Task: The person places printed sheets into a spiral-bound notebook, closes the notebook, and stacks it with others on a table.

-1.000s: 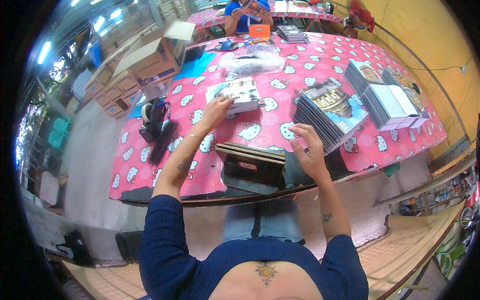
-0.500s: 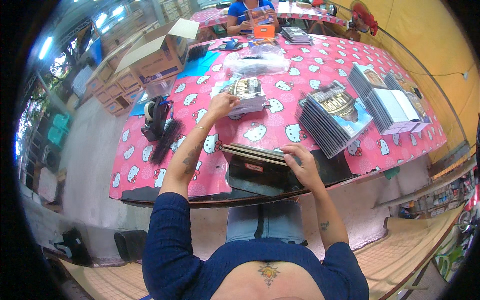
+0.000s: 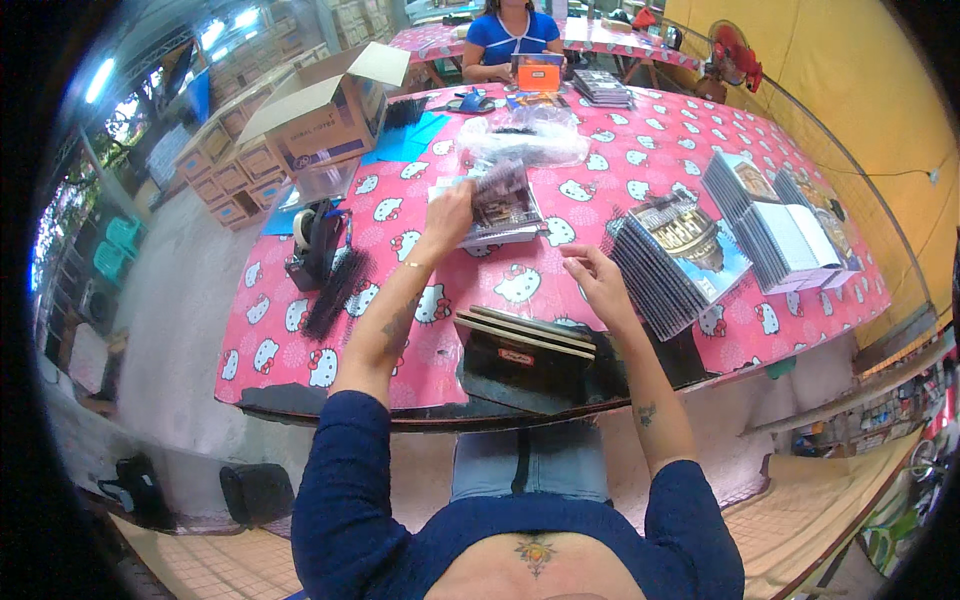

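Note:
My left hand (image 3: 452,212) pinches the left edge of a printed booklet (image 3: 502,192), lifting it at a tilt off the small stack of printed booklets (image 3: 500,236) at the middle of the table. My right hand (image 3: 597,282) hovers empty with fingers apart, above the table to the right of a black wooden block holder (image 3: 525,365). That holder has pale upper edges and a small red label on its front, and it stands at the near edge. Right of my right hand is a stack of wire-bound notebooks (image 3: 682,258) with a building on the cover.
More notebook stacks (image 3: 785,225) stand at the right. On the left are a black tape dispenser (image 3: 315,245), black binding wires (image 3: 338,292), and an open carton (image 3: 318,115). Clear plastic wrapping (image 3: 525,140) lies farther back. A co-worker (image 3: 513,45) sits across, behind an orange box (image 3: 539,77).
My right hand has left the black holder and moved up and away from it. My left hand has raised a booklet from the small stack.

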Demonstrator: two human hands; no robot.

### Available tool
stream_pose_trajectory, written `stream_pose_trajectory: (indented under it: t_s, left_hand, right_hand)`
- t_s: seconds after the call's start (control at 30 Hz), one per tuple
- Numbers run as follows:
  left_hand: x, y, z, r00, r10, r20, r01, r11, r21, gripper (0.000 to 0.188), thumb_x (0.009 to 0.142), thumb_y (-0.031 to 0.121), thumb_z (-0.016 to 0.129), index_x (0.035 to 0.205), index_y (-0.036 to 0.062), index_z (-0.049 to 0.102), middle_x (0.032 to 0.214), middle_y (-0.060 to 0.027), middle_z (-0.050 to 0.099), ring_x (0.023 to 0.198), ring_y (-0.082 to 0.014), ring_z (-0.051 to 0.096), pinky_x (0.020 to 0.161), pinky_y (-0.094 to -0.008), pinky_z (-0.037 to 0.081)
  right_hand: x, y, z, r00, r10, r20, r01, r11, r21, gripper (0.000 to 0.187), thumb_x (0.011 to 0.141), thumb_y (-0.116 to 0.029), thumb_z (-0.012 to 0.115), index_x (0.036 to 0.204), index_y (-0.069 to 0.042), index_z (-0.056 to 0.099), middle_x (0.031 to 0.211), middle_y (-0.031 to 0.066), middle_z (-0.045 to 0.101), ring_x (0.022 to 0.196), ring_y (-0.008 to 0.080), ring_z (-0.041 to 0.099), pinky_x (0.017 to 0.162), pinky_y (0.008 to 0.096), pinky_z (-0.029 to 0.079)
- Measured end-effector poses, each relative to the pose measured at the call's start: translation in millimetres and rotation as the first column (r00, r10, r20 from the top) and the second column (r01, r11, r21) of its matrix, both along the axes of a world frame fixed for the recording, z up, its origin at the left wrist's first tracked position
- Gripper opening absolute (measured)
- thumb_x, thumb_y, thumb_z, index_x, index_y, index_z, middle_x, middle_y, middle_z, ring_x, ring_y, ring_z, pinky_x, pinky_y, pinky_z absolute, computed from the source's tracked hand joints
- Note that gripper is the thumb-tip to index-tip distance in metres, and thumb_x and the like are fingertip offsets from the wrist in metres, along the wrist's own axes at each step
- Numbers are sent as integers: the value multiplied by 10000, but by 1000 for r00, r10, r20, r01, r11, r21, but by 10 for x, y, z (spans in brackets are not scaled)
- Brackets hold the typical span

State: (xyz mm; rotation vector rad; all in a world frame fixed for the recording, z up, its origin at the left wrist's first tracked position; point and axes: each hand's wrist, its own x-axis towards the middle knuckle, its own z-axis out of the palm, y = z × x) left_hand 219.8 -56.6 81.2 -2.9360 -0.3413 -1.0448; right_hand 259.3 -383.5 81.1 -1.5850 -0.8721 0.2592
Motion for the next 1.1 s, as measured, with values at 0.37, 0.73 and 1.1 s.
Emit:
stream_pose_trajectory:
  t_s: [0.37, 0.73, 1.1]
  left_hand:
    - [-974, -1692, 1699, 756, -642, -123, 653, 730, 200, 291, 839, 61, 577, 1129, 69, 553, 896, -115, 635, 851, -310, 661, 711, -411, 515]
    - [-1258, -1842, 1432, 725, -667, -173, 686, 678, 264, 358, 817, 119, 642, 1165, 70, 569, 875, -82, 599, 833, -268, 647, 718, -397, 505]
    - [-1337, -1871, 1558, 776, -574, -262, 590, 807, -22, 282, 910, 188, 628, 1169, 78, 616, 848, -126, 617, 779, -336, 652, 637, -450, 516]
  right_hand:
    - [-519, -927, 220, 990, -57, -132, 79, 983, 169, 377, 882, -100, 744, 1219, 9, 616, 1095, 41, 682, 1000, 122, 613, 903, 289, 478]
    - [-1006, -804, -270, 984, -171, -54, 179, 960, 218, 322, 877, -73, 746, 1172, -6, 635, 1163, 35, 655, 1085, 142, 571, 964, 300, 422]
    - [-1126, -635, -417, 946, -33, -324, 147, 931, 333, 420, 915, -132, 717, 1267, 19, 545, 1211, 67, 626, 1112, 150, 566, 997, 303, 408]
